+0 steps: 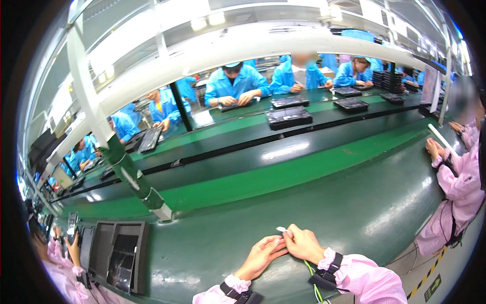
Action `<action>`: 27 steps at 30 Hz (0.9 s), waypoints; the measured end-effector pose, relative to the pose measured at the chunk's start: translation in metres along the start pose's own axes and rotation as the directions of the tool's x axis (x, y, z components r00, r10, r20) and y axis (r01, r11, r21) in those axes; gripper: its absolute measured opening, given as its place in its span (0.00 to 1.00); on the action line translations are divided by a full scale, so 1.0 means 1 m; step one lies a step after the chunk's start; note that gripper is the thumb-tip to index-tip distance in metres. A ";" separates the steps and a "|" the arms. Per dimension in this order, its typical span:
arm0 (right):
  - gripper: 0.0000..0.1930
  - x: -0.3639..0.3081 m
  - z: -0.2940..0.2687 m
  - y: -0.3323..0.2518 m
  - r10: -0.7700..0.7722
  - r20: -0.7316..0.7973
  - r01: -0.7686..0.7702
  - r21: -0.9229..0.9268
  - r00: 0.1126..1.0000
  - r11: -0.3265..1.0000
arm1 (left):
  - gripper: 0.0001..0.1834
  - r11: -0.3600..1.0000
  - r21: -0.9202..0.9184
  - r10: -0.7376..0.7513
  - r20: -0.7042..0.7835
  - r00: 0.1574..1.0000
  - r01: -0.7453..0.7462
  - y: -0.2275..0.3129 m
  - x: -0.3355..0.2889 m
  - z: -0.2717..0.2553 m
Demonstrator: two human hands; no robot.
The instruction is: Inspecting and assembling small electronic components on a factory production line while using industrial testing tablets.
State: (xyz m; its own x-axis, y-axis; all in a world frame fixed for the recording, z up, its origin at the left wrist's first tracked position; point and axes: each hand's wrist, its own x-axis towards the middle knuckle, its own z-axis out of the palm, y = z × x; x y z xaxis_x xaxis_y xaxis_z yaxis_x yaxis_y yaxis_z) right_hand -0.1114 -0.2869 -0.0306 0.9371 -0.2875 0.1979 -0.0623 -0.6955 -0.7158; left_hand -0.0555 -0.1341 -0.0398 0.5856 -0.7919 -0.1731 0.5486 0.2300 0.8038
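In the head view, the right hand (304, 244) has thumb and forefinger pressed together, seemingly pinching a small white piece (280, 229) that pokes out past the fingertips on their far left side. The left hand (263, 257) is just beside it, fingers curled and meeting the right hand's fingers; whether it grips anything there I cannot tell. Under the grip lies the dark green tabletop (212, 248). A green-yellow cord (315, 289) runs below the right hand, near its black wrist strap (326, 276). Well to the left of the grip stands a black tray (143, 258) with dark panels in it, and nearer than that, up and left, the foot of a post (163, 213). Beyond the grip, black flat units (288, 117) sit on the far line before people in blue.
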 end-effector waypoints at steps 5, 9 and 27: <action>0.10 0.001 -0.002 0.000 -0.033 0.074 0.031 0.029 0.997 0.999 | 0.17 0.999 0.046 -0.008 -0.023 1.000 0.009 0.005 -0.001 0.006; 0.10 0.000 -0.002 0.000 -0.026 0.069 0.025 0.020 0.997 1.000 | 0.17 0.999 0.049 -0.017 -0.028 0.999 0.019 0.007 -0.002 0.008; 0.09 -0.001 -0.002 0.004 -0.047 0.086 0.046 0.012 0.995 0.999 | 0.15 1.000 0.017 -0.008 -0.040 0.999 0.009 0.003 -0.001 0.006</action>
State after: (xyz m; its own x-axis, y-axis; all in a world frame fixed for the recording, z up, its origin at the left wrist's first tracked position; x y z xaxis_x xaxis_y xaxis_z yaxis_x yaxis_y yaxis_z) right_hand -0.1130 -0.2906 -0.0328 0.9650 -0.1971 0.1732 -0.0149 -0.7002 -0.7138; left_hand -0.0579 -0.1360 -0.0333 0.6047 -0.7704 -0.2021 0.5436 0.2137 0.8117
